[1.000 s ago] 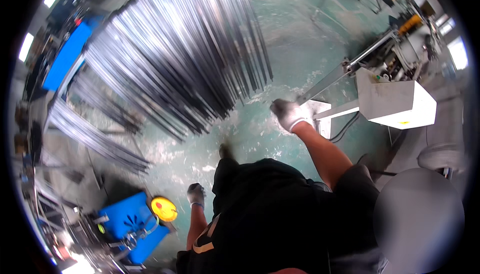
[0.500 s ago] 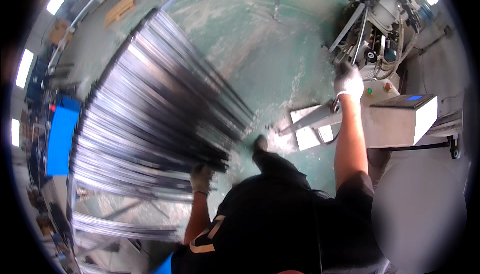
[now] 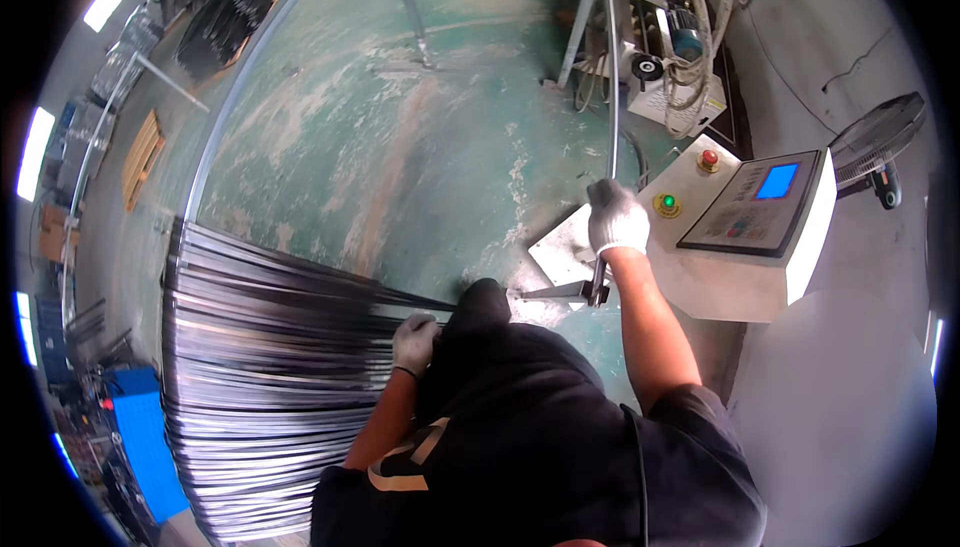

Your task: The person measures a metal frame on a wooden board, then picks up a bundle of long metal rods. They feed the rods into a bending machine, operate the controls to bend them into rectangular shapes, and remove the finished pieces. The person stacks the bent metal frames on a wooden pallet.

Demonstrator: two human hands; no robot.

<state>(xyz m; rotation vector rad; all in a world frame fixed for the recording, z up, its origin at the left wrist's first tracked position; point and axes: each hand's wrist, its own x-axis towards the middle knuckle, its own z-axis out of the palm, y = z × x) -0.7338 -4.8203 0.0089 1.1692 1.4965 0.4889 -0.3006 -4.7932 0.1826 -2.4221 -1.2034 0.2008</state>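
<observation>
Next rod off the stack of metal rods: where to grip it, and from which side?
Probably at the near end, where the left hand already rests. The metal rods lie flat, side by side, running away to the person's left, with their ends lined up by the body. Come from above at those ends, pinching one rod clear. The right hand holds a separate bent rod.

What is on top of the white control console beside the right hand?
The white control console carries a blue screen, a keypad panel, a red button and a green button. The right hand hides nothing on it.
</observation>
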